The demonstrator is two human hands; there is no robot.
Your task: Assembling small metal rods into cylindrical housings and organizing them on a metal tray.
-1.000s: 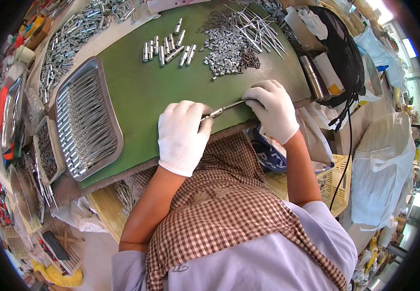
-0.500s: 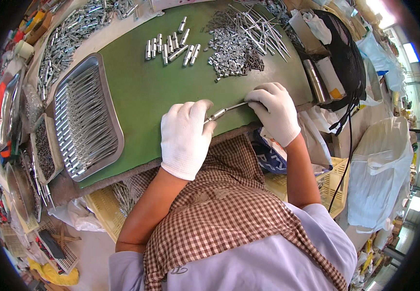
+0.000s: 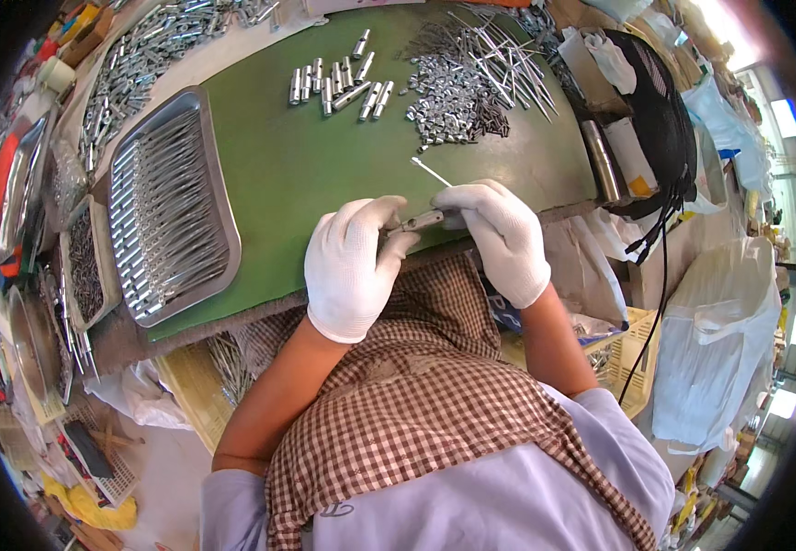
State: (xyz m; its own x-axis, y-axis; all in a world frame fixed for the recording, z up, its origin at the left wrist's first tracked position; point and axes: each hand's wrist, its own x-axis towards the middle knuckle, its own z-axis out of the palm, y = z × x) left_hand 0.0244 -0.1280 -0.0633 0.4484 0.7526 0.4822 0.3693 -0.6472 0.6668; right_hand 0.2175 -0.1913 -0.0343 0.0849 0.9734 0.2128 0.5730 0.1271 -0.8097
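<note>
On the green worktop (image 3: 324, 174): one metal tray (image 3: 170, 204) of rowed pins at left, roughly nine short metal cylinders (image 3: 338, 83) up top, one uncounted heap of small parts (image 3: 457, 87) beside them. Two white-gloved hands at near edge. Left hand (image 3: 354, 266) and right hand (image 3: 499, 234) both pinch one small metal piece (image 3: 423, 220) between them. Cluttered workshop around.

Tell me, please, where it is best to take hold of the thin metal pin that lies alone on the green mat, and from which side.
Take the thin metal pin at its middle, from above, with two fingertips across it. It lies flat and slanted on the green mat, apart from the pile of small metal parts, with bare mat on both sides. The right hand is nearest, I judge.
</note>
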